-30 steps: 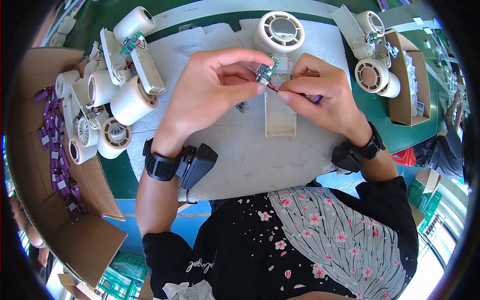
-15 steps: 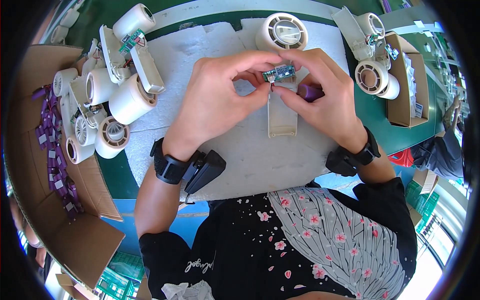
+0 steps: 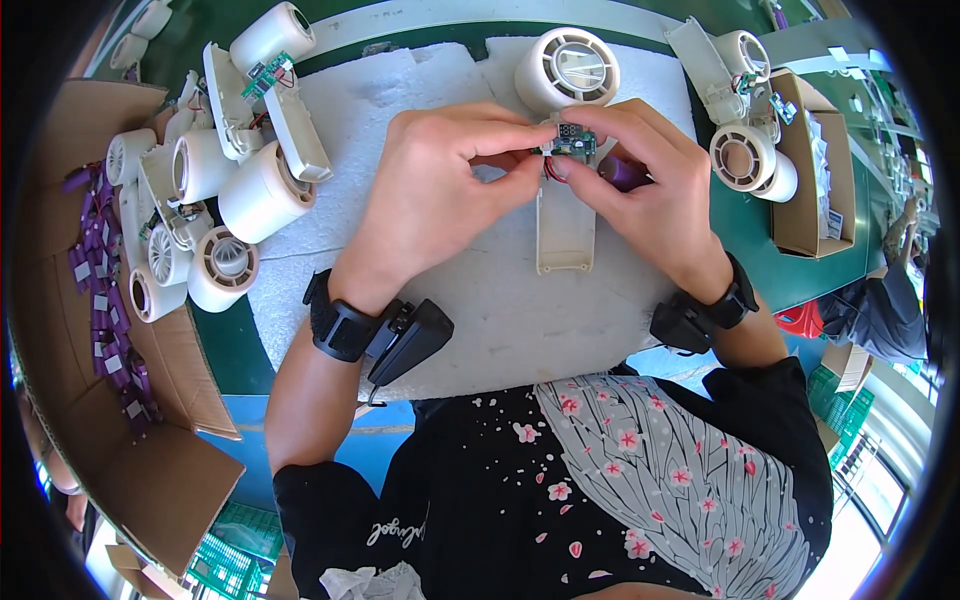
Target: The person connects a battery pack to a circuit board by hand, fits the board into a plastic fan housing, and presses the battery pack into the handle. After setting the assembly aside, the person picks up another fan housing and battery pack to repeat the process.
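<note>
I see this through the left of two fisheye cameras set side by side on my head. It looks steeply down at the bench (image 3: 770, 270), close above it, taking in my shirt (image 3: 560, 470) below the near edge and a pale strip (image 3: 420, 24) curving across the far side. My left hand (image 3: 450, 190) and right hand (image 3: 645, 185) fall in the upper middle, my forearms entering from below. The view spreads wide, past the bench's left edge to a cardboard box (image 3: 180, 500) and past its right edge to another person (image 3: 885, 325), straight lines bending toward the dark rim.
</note>
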`<state>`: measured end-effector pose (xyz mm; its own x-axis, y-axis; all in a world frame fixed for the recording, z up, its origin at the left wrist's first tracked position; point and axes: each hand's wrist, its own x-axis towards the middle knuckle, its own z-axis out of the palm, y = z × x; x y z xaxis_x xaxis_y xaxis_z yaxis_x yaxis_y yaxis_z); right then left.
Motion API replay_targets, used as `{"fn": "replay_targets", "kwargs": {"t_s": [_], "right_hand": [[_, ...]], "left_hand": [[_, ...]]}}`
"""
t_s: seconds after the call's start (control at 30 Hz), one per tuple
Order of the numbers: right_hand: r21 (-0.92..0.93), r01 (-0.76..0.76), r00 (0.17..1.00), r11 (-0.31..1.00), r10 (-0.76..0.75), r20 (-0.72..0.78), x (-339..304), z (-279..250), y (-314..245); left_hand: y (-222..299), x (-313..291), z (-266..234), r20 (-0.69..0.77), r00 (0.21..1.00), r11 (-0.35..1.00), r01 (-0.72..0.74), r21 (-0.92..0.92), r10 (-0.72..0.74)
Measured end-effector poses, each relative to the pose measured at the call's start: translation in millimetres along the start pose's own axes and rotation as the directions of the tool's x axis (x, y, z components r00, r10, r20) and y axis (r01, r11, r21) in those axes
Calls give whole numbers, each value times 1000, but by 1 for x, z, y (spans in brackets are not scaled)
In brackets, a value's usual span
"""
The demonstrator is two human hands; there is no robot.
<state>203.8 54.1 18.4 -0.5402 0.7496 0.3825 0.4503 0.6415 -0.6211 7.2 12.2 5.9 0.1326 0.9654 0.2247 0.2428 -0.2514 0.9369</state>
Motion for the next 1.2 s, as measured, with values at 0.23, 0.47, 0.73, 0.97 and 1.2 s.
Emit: {"fn": "replay_targets", "kwargs": {"t_s": [0.23, 0.47, 0.73, 0.97, 1.2], "right_hand": [[-7, 62, 998, 998, -62, 13, 1, 0, 2], [-21, 69, 998, 997, -69, -11, 2, 1, 2], [-60, 72, 996, 996, -74, -41, 3, 3, 0], [5, -102, 995, 995, 102, 20, 1, 0, -5], [104, -187, 981, 977, 181, 65, 1, -3, -5]], "left_hand": [[-1, 1, -1, 17, 999, 998, -38, 59, 37], [-2, 2, -1, 5, 996, 988, -87, 124, 87], [-4, 1, 0, -10, 992, 978, -124, 169, 127], [1, 0, 10, 13, 997, 990, -74, 117, 73], [-2, -5, 20, -20, 999, 989, -32, 144, 35]]}}
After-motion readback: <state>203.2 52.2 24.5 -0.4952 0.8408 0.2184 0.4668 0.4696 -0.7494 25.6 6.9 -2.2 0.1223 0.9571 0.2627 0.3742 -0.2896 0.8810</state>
